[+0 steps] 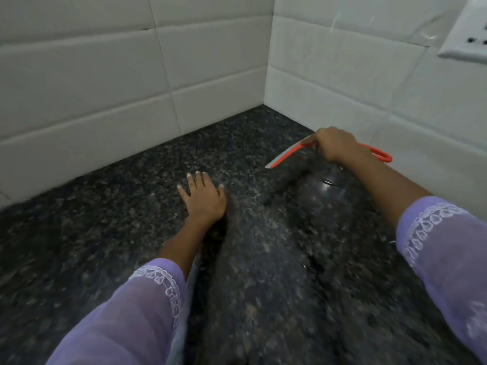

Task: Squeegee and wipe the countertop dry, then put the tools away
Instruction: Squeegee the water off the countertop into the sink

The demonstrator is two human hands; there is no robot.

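Note:
A dark speckled granite countertop [110, 233] fills the lower view and runs into a tiled corner. My right hand [336, 146] grips an orange squeegee [286, 156] near the right wall. Its grey-edged blade rests on the stone and its loop handle sticks out behind my wrist. A wet glossy patch [329, 187] shines on the stone just below that hand. My left hand [204, 197] lies flat on the counter with fingers spread, holding nothing. No cloth is in view.
White tiled walls [105, 83] meet in a corner at the back. A white switch and socket plate [466, 32] is mounted high on the right wall. Purple sleeves cover both forearms.

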